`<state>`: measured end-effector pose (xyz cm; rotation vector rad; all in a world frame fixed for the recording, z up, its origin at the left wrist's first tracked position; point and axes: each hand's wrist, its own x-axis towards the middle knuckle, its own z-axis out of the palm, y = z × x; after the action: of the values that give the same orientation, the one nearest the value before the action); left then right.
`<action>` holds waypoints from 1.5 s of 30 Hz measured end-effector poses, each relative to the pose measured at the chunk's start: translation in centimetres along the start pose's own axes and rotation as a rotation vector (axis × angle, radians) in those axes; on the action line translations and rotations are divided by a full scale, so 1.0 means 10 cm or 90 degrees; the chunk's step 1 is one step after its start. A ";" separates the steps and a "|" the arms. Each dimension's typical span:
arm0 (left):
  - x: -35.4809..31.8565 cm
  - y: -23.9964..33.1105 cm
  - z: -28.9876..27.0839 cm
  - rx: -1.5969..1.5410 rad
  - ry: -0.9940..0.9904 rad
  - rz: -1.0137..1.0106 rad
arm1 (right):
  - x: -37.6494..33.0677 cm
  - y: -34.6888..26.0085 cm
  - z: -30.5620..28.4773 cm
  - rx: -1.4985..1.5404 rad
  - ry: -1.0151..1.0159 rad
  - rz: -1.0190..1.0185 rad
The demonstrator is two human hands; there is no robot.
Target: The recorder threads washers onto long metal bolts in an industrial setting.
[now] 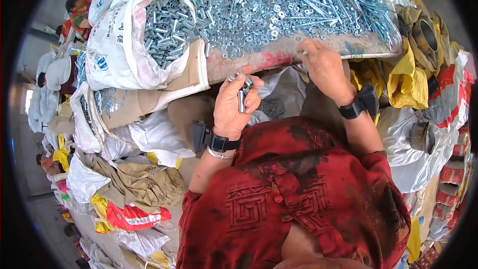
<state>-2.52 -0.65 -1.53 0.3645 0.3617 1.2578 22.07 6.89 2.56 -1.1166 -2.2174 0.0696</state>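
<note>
Several short shiny metal sleeves (242,101) lie in my left hand (228,107), its fingers curled round them just off the work surface's near edge. Farther right, my right hand (323,67) pinches a small metal piece (303,53) between thumb and fingertips; its exact kind is too small to tell. Beyond both hands a stained work surface (226,67) carries a heap of loose hardware: metal sleeves (172,32) on the left, flat washers (249,42) along the near side, and long bolts (348,2) toward the right.
A white woven sack (117,45) with its mouth rolled back borders the heap at left. Yellow sacking (408,77) and a metal cup-shaped piece (422,137) are at right. Crumpled sacks and brown cloth (149,184) cover the left side. Other people sit at far left.
</note>
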 end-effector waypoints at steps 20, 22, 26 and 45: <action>-0.11 0.08 0.38 0.640 -0.011 0.020 | -0.14 -0.20 -0.41 0.292 -0.323 -0.065; -0.09 0.10 0.34 0.615 0.025 0.030 | -0.13 -0.15 -0.41 0.271 -0.323 -0.082; -0.04 0.16 0.40 0.625 0.036 0.022 | -0.13 -0.06 -0.42 0.337 -0.269 -0.031; -0.04 0.35 0.52 0.910 -0.022 0.029 | -0.12 -0.14 -0.46 0.315 -0.298 -0.073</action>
<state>-3.19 -0.46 4.74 1.5949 1.2060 0.8419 24.23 4.09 5.98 -0.7448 -2.4594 0.8570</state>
